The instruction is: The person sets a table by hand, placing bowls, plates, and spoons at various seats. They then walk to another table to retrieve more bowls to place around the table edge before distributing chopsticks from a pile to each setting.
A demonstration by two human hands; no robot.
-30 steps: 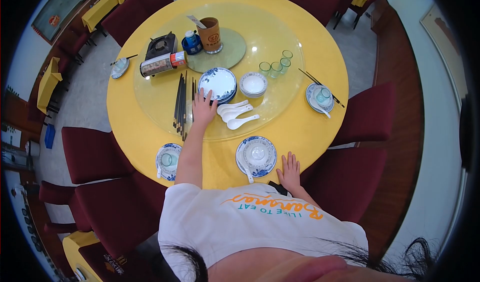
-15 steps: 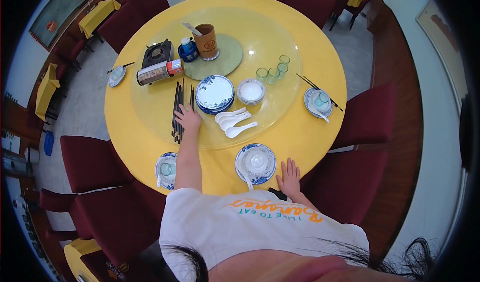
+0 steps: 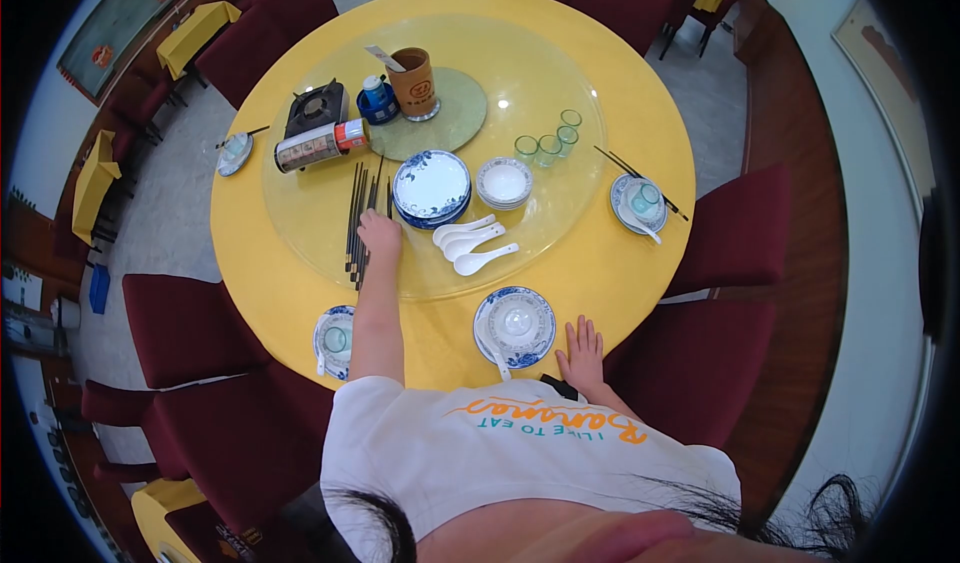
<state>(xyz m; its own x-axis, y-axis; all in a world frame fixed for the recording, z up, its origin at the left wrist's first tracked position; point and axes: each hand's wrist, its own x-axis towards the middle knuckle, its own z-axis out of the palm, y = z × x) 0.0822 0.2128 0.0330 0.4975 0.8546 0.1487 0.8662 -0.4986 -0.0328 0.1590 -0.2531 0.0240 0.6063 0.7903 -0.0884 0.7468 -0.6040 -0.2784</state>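
My left hand reaches over the glass turntable with its fingers curled in around dark chopsticks; how many it grips is hidden beneath it. More black chopsticks lie in a loose bundle along its left side. Just right of the hand stands a stack of blue-and-white plates, with several white spoons below and small bowls beyond. Flat on the yellow cloth, fingers apart, rests my right hand. Beside it is a place setting of plate, bowl and spoon.
Across the turntable stand a portable stove with a gas can, a blue container, a brown holder and several green glasses. Other settings sit at the left, lower left and right. Maroon chairs surround the table.
My left hand's fingers, spread over the chopsticks before, have curled in and closed on some. One chopstick near the hand now sits at a different angle. My right hand stays in place.
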